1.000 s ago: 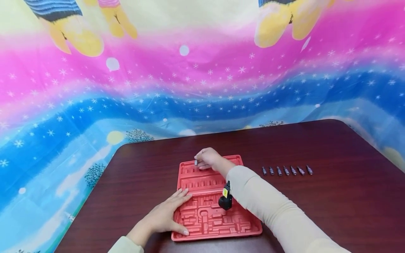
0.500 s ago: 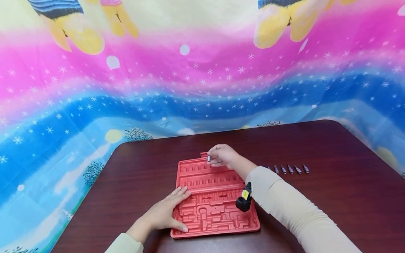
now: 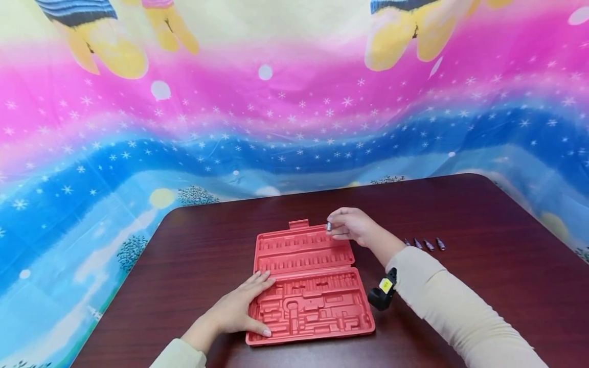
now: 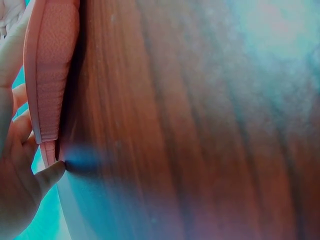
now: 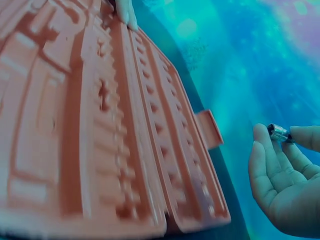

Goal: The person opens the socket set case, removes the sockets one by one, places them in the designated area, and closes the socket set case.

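Note:
A small silver socket (image 3: 329,226) is pinched between the thumb and fingers of my right hand (image 3: 355,226), just off the far right corner of the red tool case. In the right wrist view the socket (image 5: 278,133) shows a shiny body with a hollow end. The red plastic case (image 3: 317,306) lies unfolded, its moulded slots facing up and no tools seen in them. My left hand (image 3: 236,308) rests on the case's left edge, fingers extended over the rim and thumb near the front corner.
Several small metal bit sockets (image 3: 429,245) lie in a row to the right of the case, partly hidden by the right forearm. A latch tab (image 3: 299,224) sticks out at the case's far edge. Behind the dark wooden table (image 3: 207,240) hangs a printed cloth (image 3: 294,128).
My right hand has moved right with the socket, from above the case's far half to its far right corner. More of the case shows. The left hand stays on the edge.

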Available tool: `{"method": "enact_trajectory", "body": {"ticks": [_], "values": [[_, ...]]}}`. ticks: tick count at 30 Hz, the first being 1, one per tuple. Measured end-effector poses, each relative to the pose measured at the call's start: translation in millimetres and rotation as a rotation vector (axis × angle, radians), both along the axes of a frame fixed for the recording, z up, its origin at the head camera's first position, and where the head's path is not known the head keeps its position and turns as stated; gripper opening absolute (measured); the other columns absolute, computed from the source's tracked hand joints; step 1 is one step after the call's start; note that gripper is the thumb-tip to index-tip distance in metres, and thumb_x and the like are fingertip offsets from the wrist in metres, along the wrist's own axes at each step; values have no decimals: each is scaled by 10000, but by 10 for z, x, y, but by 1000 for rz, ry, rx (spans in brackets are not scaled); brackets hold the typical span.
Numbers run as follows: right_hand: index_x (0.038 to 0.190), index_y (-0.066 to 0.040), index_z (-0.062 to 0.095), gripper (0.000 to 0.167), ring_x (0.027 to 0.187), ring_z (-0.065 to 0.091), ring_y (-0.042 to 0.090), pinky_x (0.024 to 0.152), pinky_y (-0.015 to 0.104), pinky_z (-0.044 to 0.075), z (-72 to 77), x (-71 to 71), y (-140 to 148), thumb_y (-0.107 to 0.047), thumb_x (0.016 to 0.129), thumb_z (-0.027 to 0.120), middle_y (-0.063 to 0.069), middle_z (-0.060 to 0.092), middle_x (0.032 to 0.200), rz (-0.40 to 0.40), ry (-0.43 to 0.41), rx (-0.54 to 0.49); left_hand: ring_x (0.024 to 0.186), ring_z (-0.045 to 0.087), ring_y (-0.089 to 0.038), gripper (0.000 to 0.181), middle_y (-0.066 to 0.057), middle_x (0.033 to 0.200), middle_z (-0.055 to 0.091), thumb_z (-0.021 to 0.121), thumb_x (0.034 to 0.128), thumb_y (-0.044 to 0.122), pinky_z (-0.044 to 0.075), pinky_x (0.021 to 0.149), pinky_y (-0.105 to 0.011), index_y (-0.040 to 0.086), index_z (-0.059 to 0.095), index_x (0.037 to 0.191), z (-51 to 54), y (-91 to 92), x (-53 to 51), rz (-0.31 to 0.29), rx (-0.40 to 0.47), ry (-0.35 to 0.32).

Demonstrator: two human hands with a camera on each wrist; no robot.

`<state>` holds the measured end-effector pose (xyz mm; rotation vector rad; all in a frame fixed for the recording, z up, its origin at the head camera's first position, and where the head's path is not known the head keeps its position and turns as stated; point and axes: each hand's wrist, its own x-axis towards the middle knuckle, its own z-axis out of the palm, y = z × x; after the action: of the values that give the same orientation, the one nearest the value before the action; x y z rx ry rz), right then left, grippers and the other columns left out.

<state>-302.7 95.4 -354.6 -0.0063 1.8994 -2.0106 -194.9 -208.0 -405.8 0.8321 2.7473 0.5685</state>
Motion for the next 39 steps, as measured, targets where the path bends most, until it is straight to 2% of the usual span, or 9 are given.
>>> {"method": "enact_trajectory", "body": {"ticks": [13, 20, 29, 39], "values": [[1079, 80, 434, 278, 797, 615, 182, 808, 409, 422, 7, 136, 592, -103, 877, 485, 44, 610, 801, -7, 63, 38, 1290, 105, -212, 1005, 7, 1412, 205, 630, 522, 668, 273, 934, -462, 195, 311, 1350, 4, 6, -6, 13, 4, -31], [1059, 40, 452, 252, 815, 612, 163, 834, 418, 399, 5, 239, 888, -130, 878, 496, 34, 618, 828, -19, 70, 51, 1287, 112, -227, 1002, -10, 1409, 215, 631, 524, 664, 266, 936, -468, 190, 314, 1349, -1, 7, -3, 2, 10, -23], [1043, 5, 472, 231, 818, 607, 128, 783, 339, 447, -6, 368, 1275, -155, 879, 502, -17, 633, 841, -39, 86, 64, 1289, 108, -214, 1006, 2, 1411, 208, 625, 521, 674, 273, 935, -459, 201, 308, 1351, -8, 18, 6, 3, -2, -20], [967, -114, 534, 119, 800, 589, 69, 747, 284, 456, -24, 403, 1607, -181, 870, 520, -88, 605, 847, -84, 99, 108, 1289, 107, -212, 1000, 0, 1413, 203, 625, 528, 670, 280, 930, -462, 201, 307, 1352, 10, 5, 1, 3, 3, -15]]}}
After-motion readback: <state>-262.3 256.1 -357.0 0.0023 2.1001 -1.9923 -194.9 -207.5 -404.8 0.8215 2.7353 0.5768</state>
